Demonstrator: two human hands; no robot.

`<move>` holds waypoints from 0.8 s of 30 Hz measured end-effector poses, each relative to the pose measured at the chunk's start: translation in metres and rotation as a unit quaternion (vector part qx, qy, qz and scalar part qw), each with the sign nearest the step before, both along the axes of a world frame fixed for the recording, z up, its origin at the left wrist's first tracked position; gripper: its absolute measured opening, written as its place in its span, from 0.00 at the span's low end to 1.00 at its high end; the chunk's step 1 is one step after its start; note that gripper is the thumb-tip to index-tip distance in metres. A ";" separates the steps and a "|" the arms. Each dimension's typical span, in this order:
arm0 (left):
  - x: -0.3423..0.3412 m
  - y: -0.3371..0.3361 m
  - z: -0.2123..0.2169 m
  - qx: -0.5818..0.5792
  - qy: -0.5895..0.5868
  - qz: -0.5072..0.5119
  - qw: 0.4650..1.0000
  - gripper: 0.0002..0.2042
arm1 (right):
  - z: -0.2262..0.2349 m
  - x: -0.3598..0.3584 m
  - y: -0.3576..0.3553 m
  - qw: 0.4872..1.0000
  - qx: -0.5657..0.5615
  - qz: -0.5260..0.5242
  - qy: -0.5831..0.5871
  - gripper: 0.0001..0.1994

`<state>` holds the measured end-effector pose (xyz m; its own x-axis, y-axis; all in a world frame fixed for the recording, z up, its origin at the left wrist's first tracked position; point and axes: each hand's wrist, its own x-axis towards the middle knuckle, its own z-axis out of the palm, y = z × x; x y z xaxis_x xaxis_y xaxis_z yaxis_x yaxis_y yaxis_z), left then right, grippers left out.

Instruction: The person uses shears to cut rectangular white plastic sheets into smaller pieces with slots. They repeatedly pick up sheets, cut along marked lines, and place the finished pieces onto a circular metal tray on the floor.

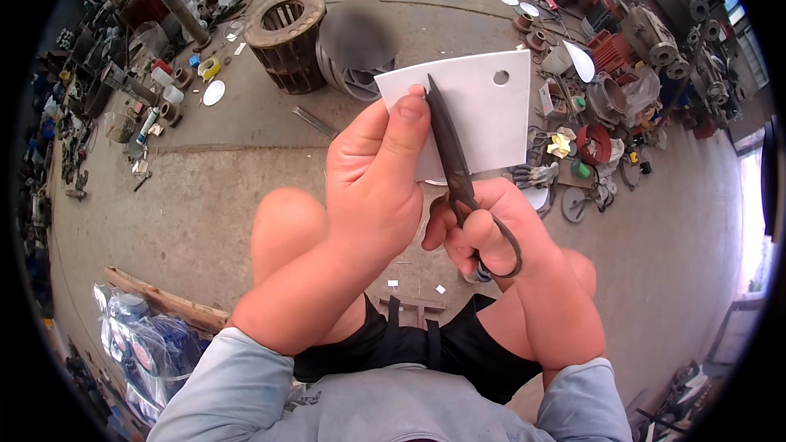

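My left hand (381, 160) pinches the left edge of a white flat sheet (490, 119) between thumb and fingers, holding it up in front of me. A round hole shows near the sheet's upper right corner. Through the handle loops of dark metal scissors (447, 135) go the fingers of my right hand (499, 229). The scissor blades lie over the sheet close to my left thumb, with the tip near its top edge. The blades look nearly together; whether the sheet is between them I cannot make out.
Ahead stands a slatted drum-like form (282, 41) beside grey round metal parts (356, 49). Tools, gloves (536, 174) and a red ring (594, 144) crowd the right. Small white scraps (440, 289) lie on the floor below my hands. Plastic-wrapped blue items (147, 348) sit at lower left.
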<state>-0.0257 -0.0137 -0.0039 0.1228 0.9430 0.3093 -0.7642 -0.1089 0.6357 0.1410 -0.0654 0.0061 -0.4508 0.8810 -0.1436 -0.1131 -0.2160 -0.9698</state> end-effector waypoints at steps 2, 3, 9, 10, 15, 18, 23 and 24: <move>0.000 0.001 -0.001 0.018 0.021 0.012 1.000 0.13 | 0.001 0.002 0.000 1.000 0.005 -0.002 -0.001 0.39; -0.001 0.000 -0.001 0.019 0.020 0.006 1.000 0.13 | 0.001 0.003 -0.001 1.000 0.001 -0.002 0.001 0.39; -0.004 -0.003 0.001 0.035 0.019 -0.007 0.999 0.13 | 0.006 0.009 -0.004 0.999 -0.046 0.001 0.002 0.40; -0.005 -0.003 0.004 0.037 0.042 0.010 0.998 0.14 | 0.007 0.010 -0.004 0.999 -0.052 0.002 -0.003 0.40; -0.020 0.004 0.005 0.058 0.124 0.013 0.991 0.14 | 0.019 0.025 -0.004 0.997 -0.055 0.009 -0.050 0.40; -0.025 0.006 0.007 0.049 0.142 -0.010 0.989 0.14 | 0.021 0.029 -0.001 0.994 -0.067 0.011 -0.088 0.40; -0.025 0.005 0.004 0.038 0.146 -0.025 0.988 0.13 | 0.015 0.032 -0.004 0.996 -0.061 0.004 -0.065 0.40; -0.025 0.005 0.004 0.038 0.148 -0.028 0.988 0.13 | 0.017 0.034 -0.004 0.996 -0.062 0.007 -0.064 0.40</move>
<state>-0.0510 -0.0086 0.0005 0.2706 0.9073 0.3219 -0.5516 -0.1280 0.8242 0.1746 -0.0690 0.0229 -0.4344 0.8464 -0.3081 0.0141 -0.3356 -0.9419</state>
